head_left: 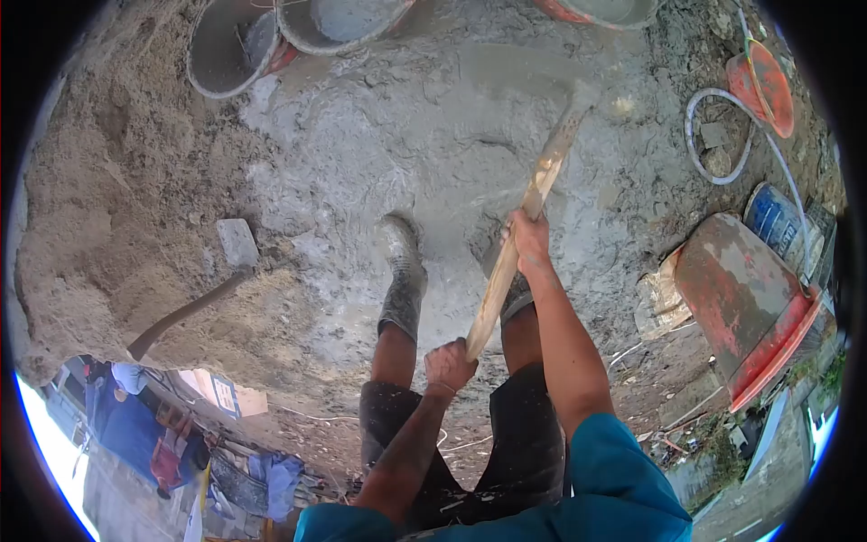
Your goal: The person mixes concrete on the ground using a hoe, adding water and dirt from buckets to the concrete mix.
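Both my hands grip a long wooden handle (540, 185) that slants up and right into wet grey cement (433, 154). My right hand (528, 237) holds it near the middle. My left hand (449, 365) holds the near end, close to my knees. The tool's head (582, 95) is sunk in the mix and coated in cement. I stand in the wet mix in rubber boots (402, 271), with dark shorts and a teal shirt.
A second hoe (212, 275) lies in the sand heap (108, 208) on the left. Grey buckets (230, 50) stand at the top. A red tub (750, 307), an orange bucket (763, 86) and a white hose (713, 135) are on the right.
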Action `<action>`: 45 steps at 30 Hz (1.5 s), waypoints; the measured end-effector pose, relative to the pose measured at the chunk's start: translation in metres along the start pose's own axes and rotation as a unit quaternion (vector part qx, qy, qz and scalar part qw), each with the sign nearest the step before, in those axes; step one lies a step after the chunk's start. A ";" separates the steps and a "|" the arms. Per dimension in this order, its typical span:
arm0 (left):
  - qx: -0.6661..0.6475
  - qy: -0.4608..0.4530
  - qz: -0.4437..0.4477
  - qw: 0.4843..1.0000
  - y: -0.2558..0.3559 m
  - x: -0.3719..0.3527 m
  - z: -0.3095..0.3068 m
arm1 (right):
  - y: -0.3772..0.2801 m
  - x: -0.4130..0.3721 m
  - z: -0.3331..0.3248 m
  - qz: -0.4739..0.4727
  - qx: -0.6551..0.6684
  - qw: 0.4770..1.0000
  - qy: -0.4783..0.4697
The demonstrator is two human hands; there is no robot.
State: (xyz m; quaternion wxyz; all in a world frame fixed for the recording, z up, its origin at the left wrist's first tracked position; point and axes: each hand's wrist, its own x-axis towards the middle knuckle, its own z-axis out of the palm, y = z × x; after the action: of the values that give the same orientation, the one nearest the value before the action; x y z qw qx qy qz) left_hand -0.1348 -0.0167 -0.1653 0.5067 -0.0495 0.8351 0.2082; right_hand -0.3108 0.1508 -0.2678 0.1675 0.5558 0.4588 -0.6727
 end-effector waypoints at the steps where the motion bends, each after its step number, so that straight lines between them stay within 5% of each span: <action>1: 0.005 0.036 0.043 0.998 0.008 0.025 -0.033 | -0.020 0.021 0.009 -0.012 -0.001 1.000 0.007; 3: 0.038 0.058 0.091 0.993 0.017 0.052 -0.082 | -0.043 0.049 0.023 -0.023 0.034 0.999 0.033; 8: 0.096 -0.041 0.051 0.993 -0.010 -0.011 -0.054 | 0.019 0.003 -0.006 0.080 0.077 0.993 0.049; 11: 0.033 -0.086 0.052 0.994 0.009 -0.044 -0.047 | 0.014 -0.036 -0.029 0.048 0.023 0.998 0.022; 13: -0.033 -0.125 0.095 0.987 0.039 -0.042 -0.053 | -0.015 -0.037 -0.044 -0.059 -0.025 0.997 0.046; 15: -0.091 -0.138 0.166 0.972 0.079 -0.018 -0.061 | -0.069 -0.027 -0.054 -0.116 -0.214 0.962 0.123; 17: -0.137 -0.160 0.192 0.959 0.117 0.014 -0.070 | -0.124 -0.001 -0.057 -0.185 -0.413 0.872 0.188; 20: -0.204 -0.152 0.178 0.950 0.163 0.037 -0.113 | -0.177 0.063 -0.057 -0.152 -0.534 0.797 0.239; 21: -0.234 -0.165 0.174 0.942 0.173 0.040 -0.132 | -0.191 0.080 -0.059 -0.154 -0.535 0.796 0.239; 23: -0.227 -0.154 0.160 0.948 0.170 0.031 -0.152 | -0.200 0.094 -0.061 -0.090 -0.286 0.950 0.089; 24: -0.207 -0.136 0.160 0.955 0.164 0.033 -0.162 | -0.198 0.091 -0.052 -0.090 -0.210 0.970 0.084; 28: -0.165 -0.096 0.145 0.971 0.115 0.012 -0.176 | -0.154 0.065 -0.007 -0.102 -0.242 0.953 0.151; 32: -0.114 -0.095 0.072 0.986 0.058 -0.047 -0.184 | -0.093 0.010 0.024 -0.041 -0.166 0.979 0.113; 36: -0.102 -0.114 0.001 0.988 0.077 -0.094 -0.204 | -0.039 -0.016 0.033 0.101 -0.101 0.988 0.059; 42: -0.195 -0.068 -0.042 0.978 0.112 -0.108 -0.216 | -0.003 0.006 0.049 0.172 -0.159 0.972 -0.026; 45: -0.235 -0.009 0.065 0.970 0.150 -0.105 -0.231 | -0.042 0.009 0.039 0.217 -0.182 0.957 -0.056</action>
State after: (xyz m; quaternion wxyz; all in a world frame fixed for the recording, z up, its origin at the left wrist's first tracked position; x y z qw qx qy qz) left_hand -0.3191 0.0139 0.0625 0.4735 -0.1111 0.7599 0.4313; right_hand -0.3679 0.1438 -0.2590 0.4334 0.5634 0.4319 -0.5551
